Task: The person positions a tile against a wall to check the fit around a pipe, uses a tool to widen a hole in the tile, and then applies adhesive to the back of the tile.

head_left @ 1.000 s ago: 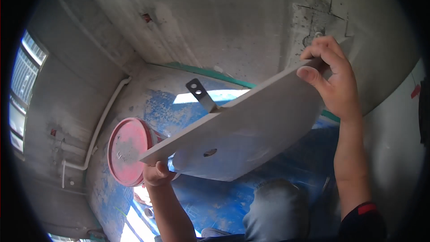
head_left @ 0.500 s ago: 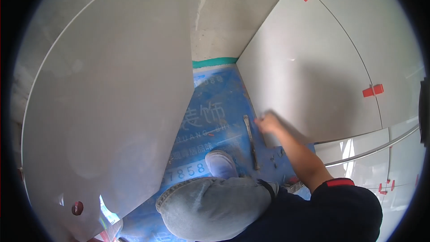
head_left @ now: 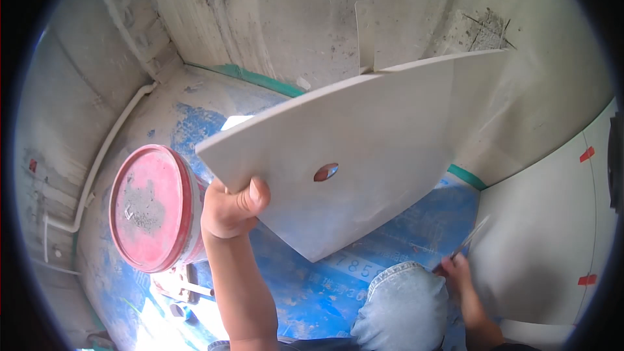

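My left hand (head_left: 233, 209) grips the near left end of a large pale tile (head_left: 364, 143), its thumb on the face and its fingers behind the edge. The tile is tilted up off the floor and has a small oval hole (head_left: 326, 172) cut in it. At the lower right my right hand (head_left: 459, 272) is closed round a slim metal bar (head_left: 470, 236), whose upper end points up and right. My knee (head_left: 403, 302) partly hides the bar's lower part. Beside the right hand stands a pale wall tile (head_left: 539, 234).
A pink-lidded bucket (head_left: 148, 208) stands left of my left arm. Blue printed sheeting (head_left: 299, 299) covers the floor. Red clips (head_left: 587, 279) sit in the wall tile joint. A white pipe (head_left: 107, 156) runs along the left wall, and a thin strip (head_left: 366, 36) rises behind the tile.
The view has swung left. My left hand has come into sight gripping the holed tile, which is now tilted. My right hand has taken up the metal bar that lay on the floor.
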